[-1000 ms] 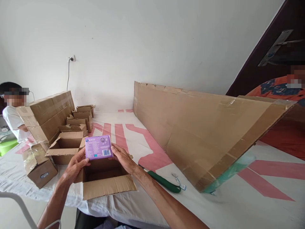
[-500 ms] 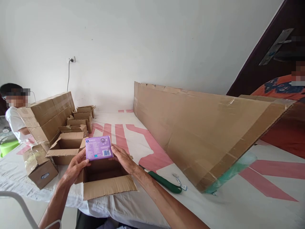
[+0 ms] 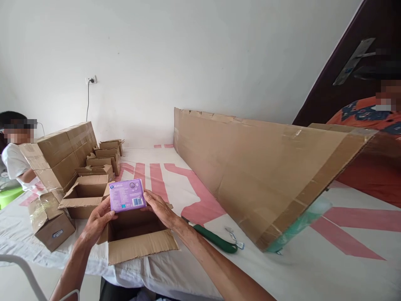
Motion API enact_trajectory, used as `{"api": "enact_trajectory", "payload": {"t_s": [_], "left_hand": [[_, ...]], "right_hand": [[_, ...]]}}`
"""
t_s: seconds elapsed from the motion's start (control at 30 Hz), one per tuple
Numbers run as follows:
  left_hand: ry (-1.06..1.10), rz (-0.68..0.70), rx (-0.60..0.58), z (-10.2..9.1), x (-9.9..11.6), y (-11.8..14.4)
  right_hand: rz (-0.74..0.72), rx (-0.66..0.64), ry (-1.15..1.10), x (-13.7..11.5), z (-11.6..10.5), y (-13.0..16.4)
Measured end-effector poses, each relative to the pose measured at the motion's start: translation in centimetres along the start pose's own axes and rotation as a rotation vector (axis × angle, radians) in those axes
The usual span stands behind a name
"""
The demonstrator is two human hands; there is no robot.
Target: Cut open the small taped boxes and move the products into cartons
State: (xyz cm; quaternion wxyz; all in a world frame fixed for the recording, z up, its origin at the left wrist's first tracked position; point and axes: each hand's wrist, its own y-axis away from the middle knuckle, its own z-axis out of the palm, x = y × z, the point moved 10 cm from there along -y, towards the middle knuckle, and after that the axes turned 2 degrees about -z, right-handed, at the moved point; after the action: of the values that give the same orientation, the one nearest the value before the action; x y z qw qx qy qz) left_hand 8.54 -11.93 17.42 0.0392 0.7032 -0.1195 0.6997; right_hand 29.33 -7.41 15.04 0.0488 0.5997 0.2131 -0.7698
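Observation:
A purple packet (image 3: 127, 195) with printed text and a barcode is held level between my two hands. My left hand (image 3: 99, 217) grips its left side, thumb along the near edge. My right hand (image 3: 158, 207) holds the right side, fingers partly behind it. Just below the packet stands an open cardboard box (image 3: 142, 247), its near flap folded out toward me; the inside is dark and I see nothing in it. Right of my right forearm lies a tool with a dark green handle (image 3: 216, 238), its other end partly covered by the arm.
Another open carton (image 3: 83, 213) and several smaller ones run back along the left, beside stacked sealed boxes (image 3: 59, 152). A taped box (image 3: 54, 232) sits front left. A long cardboard panel (image 3: 250, 167) slants across the right. One person (image 3: 15, 161) is at left, another (image 3: 369, 113) at right.
The whole view has shifted slightly, so everything sits a little further left. Both hands still hold the purple packet above the open box.

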Motion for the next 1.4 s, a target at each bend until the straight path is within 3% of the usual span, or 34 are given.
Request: {"api": "enact_trajectory", "payload": {"t_s": [0.37, 1.4], "left_hand": [[0.049, 0.014, 0.059, -0.6, -0.2, 0.1], [0.074, 0.054, 0.053, -0.8, -0.4, 0.1]], "right_hand": [[-0.019, -0.032, 0.048, 0.0, 0.3, -1.0], [-0.039, -0.065, 0.011, -0.5, 0.8, -1.2]]}}
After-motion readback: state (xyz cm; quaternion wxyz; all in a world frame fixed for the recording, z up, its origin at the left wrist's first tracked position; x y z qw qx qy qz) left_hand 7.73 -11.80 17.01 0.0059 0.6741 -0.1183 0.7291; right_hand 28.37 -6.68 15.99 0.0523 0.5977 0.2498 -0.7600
